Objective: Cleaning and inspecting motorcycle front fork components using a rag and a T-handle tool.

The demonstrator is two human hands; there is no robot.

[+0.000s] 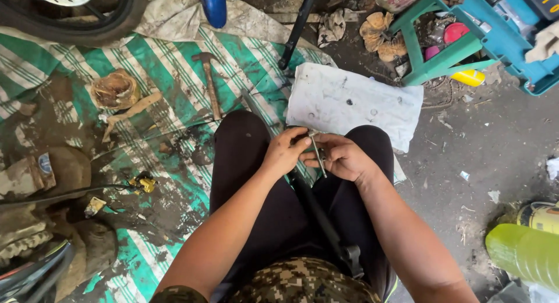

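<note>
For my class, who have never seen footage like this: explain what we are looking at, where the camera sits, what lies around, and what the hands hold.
There is only one picture, taken by a camera worn on a person's head, looking down at their own lap and bare hands. There is no machine. The person sits low over the ground, knees apart. The left hand and right hand meet over a thin metal rod, gripping it together; its small parts are too fine to make out. A black tube lies between the legs. On the ground lies a dirty green-and-white striped sheet with a hammer on it, and a stained white cloth beside it. A wheel tyre shows at top left, a green stool at top right.
</note>
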